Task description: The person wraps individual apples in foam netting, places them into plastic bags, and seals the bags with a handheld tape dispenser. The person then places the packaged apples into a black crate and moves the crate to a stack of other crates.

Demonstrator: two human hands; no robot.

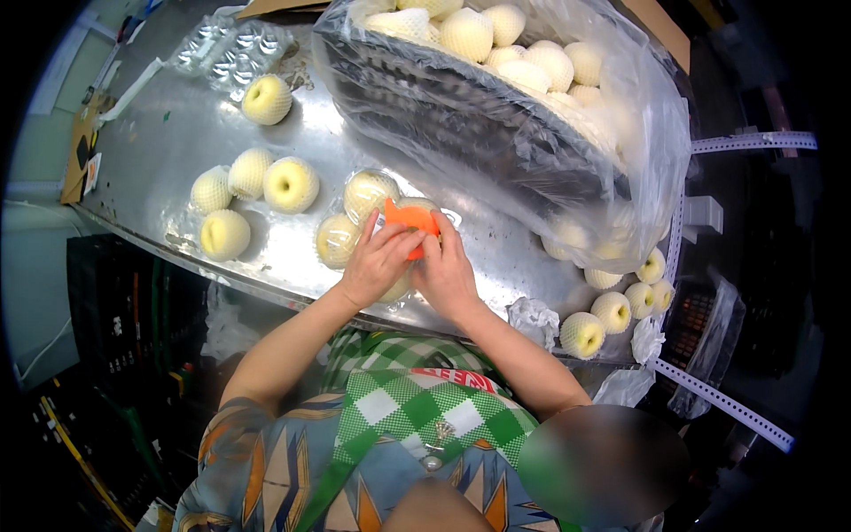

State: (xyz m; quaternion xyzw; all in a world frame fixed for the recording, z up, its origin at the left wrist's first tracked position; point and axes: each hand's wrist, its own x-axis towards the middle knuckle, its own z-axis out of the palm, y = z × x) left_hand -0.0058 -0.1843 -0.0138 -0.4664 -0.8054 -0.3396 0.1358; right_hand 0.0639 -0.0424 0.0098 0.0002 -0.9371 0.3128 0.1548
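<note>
On the metal table in front of me sits a see-through plastic pack of round, pale yellow fruits (367, 191) in white foam nets. A bright orange label or strip (409, 215) lies over the pack's right part. My left hand (381, 262) rests at the pack's near side, its fingers bent and closed onto the orange piece. From the right, my right hand (445, 273) pinches the same piece, thumb and fingers close to the left fingertips. Both hands partly cover the fruits beneath, and the exact grip at the fingertips is hard to see.
Several loose netted fruits (291, 184) lie to the left, below empty clear plastic trays (232, 49). A large plastic-lined crate (470, 124) of netted fruits stands at the back right. More fruits (612, 312) and crumpled plastic (534, 321) are near the right edge.
</note>
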